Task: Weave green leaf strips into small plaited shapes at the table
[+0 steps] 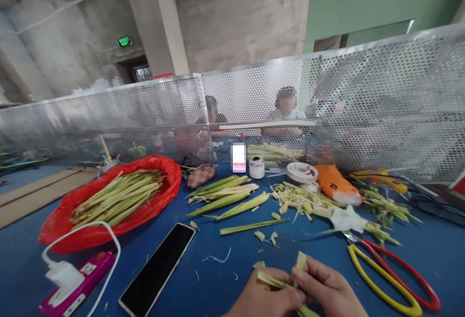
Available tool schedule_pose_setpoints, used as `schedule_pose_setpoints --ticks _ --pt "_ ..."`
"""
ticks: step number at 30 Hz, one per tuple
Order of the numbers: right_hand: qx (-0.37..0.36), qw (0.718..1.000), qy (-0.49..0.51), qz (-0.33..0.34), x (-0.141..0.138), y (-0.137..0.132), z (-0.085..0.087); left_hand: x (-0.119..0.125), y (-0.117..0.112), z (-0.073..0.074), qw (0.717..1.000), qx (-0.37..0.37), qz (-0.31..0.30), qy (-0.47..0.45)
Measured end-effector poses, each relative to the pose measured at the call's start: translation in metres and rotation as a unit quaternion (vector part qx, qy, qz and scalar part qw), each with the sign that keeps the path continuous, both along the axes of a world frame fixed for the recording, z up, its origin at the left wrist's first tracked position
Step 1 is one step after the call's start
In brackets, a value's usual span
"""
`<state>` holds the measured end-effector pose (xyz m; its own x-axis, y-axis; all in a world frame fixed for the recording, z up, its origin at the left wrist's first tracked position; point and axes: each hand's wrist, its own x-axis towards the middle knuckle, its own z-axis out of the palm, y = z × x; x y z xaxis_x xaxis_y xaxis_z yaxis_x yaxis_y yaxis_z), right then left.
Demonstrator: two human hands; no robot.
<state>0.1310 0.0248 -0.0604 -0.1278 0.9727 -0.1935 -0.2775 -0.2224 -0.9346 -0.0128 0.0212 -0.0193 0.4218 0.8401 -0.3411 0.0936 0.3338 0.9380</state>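
At the bottom of the view, my left hand is closed around a pale green strip of corn husk. My right hand touches it and pinches an upright piece of husk between thumb and fingers. Whether both ends belong to one strip, I cannot tell; a green end also pokes out below the fingers. Ahead of the hands lie several whole corn husks and small torn scraps. Scissors with one yellow and one red handle rest to the right, their blades partly under a white tissue.
A red plastic bag holds husk strips on the left. Near it are a phone and a purple power strip. Shredded husks, a tape roll and an orange packet lie before a perforated metal screen; people sit behind it.
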Motion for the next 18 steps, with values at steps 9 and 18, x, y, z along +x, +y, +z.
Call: schedule_pose_setpoints --ticks 9,18 --pt "0.052 0.992 -0.114 0.016 0.010 0.004 0.002 0.001 -0.006 0.005 0.998 0.049 -0.028 0.015" --pt "0.007 0.999 -0.042 -0.009 0.002 -0.004 0.022 0.004 -0.012 0.000 0.999 0.018 0.035 0.013"
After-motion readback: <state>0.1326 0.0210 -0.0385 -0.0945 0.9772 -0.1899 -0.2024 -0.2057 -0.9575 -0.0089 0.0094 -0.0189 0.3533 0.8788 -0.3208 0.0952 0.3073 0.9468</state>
